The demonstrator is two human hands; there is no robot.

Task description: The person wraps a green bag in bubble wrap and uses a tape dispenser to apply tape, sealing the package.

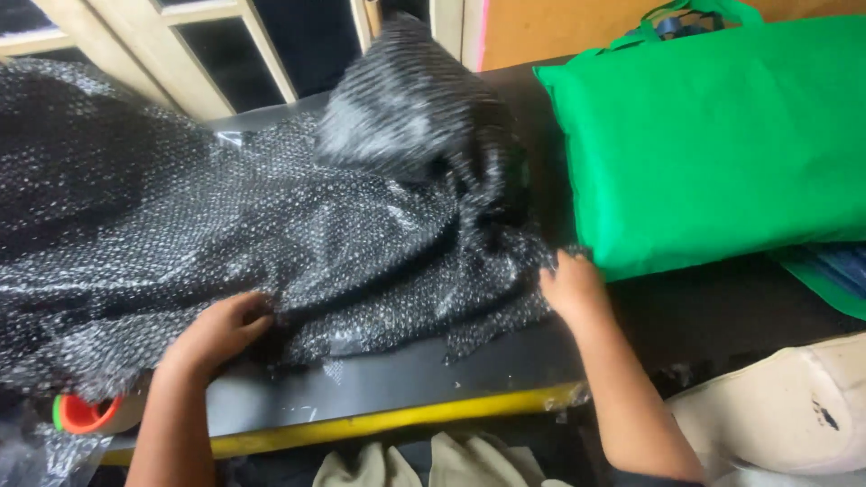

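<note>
A large sheet of black bubble wrap (271,225) lies crumpled over a dark table (433,374) with a yellow front edge. Part of the wrap is bunched up and blurred at the back centre. My left hand (216,334) pinches the wrap's near edge at the lower left. My right hand (570,284) presses on the wrap's right edge, beside a green fabric bag (713,135).
The green bag fills the right side of the table, with blue material (843,266) under its corner. An orange tape roll (86,413) sits at the left front edge. A cream-coloured object (785,406) lies at the lower right. A wooden-framed window is behind.
</note>
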